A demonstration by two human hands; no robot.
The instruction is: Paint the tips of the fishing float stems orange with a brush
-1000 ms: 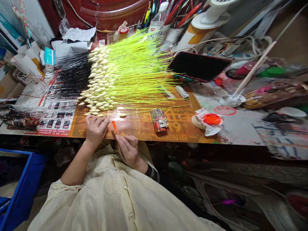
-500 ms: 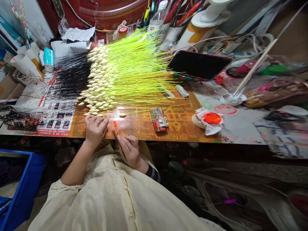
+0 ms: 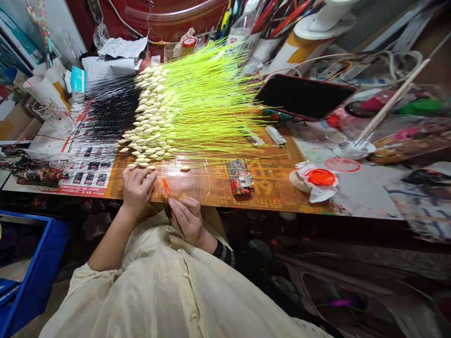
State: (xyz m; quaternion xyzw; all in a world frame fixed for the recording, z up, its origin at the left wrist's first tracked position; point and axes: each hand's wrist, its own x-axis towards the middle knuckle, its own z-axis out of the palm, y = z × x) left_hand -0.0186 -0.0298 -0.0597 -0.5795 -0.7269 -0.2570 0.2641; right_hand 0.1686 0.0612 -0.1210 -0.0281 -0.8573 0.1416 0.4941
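My right hand (image 3: 188, 217) is closed on a slim paintbrush, its orange tip (image 3: 166, 186) pointing up and away over the table's front edge. To its left, my left hand (image 3: 138, 188) rests at the table edge with its fingers bent and drawn together. Its fingertips are just below the nearest of many cream spindle-shaped fishing floats (image 3: 155, 110); whatever they pinch is hidden. The floats lie side by side in overlapping rows, with black stems (image 3: 112, 110) to the left and thin yellow-green tips (image 3: 214, 98) to the right. One float (image 3: 185, 168) lies apart.
An open pot of orange paint (image 3: 321, 177) wrapped in tissue stands to the right, near a paint-stained small box (image 3: 240, 177). A phone (image 3: 305, 96) leans behind. Glass cups (image 3: 56, 117) stand at left, and a blue crate (image 3: 38, 267) is below the table.
The view has turned slightly, so the table and floats appear farther right. Both hands have shifted a little left relative to the table, with the brush still in the right hand.
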